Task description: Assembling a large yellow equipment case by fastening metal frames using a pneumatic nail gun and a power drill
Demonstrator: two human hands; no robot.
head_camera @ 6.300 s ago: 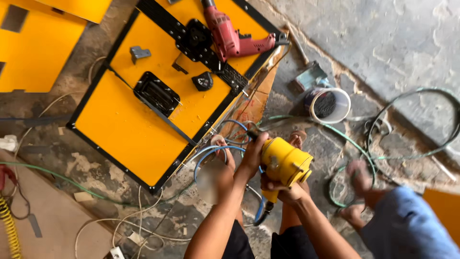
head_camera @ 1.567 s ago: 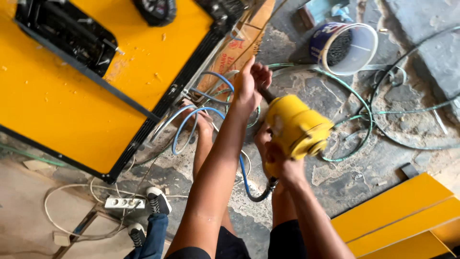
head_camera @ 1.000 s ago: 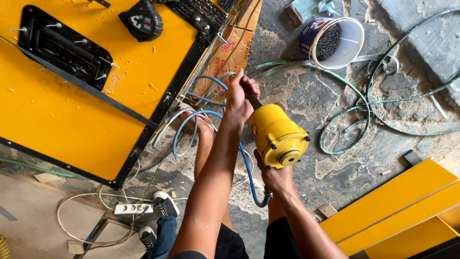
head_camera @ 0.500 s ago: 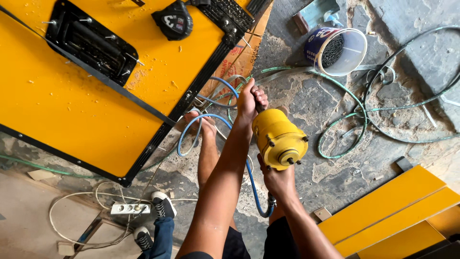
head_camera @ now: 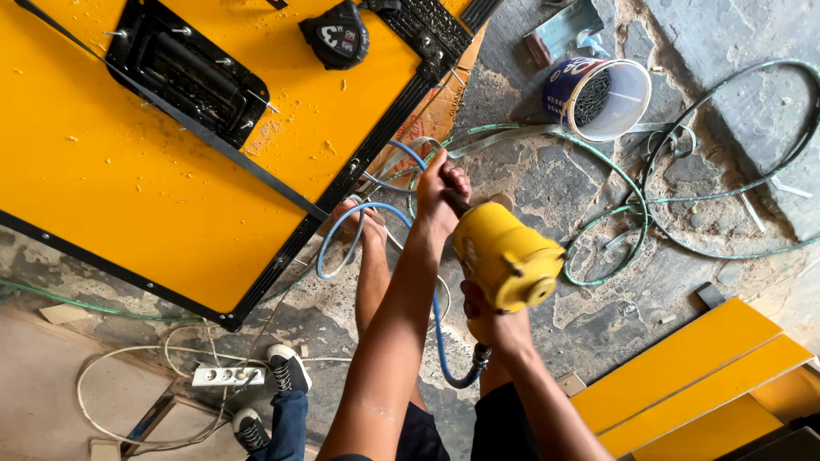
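Far out to the left of the left hand lies a big yellow panel (head_camera: pixel 154 171) with a black edge. A black handle plate (head_camera: pixel 184 68) is set into it, and a black tape measure (head_camera: pixel 336 36) sits on top of it. Lower down on that side, a white power strip (head_camera: pixel 227 376) lies on the floor, next to someone's dark shoes (head_camera: pixel 272 394).

The left hand (head_camera: pixel 440 192) is closed tight around the front end of the yellow tool (head_camera: pixel 504 256). Just past its knuckles, a blue hose (head_camera: pixel 363 218) curls over the stone floor, beside a bare foot (head_camera: pixel 357 224).

The yellow tool sits between the two hands and touches both. It is fat and round, with its back end tipped up.

The right hand (head_camera: pixel 495 324) is right under the tool and closed around its handle. The blue hose hangs down from the bottom of the handle, near the wrist.

Up and to the right of the hands, well apart from them, a white cup of dark nails (head_camera: pixel 598 98) lies tipped on its side. Green wire (head_camera: pixel 615 222) loops across the floor near it. Down to the right of the right hand, yellow boards (head_camera: pixel 692 376) lie stacked side by side.
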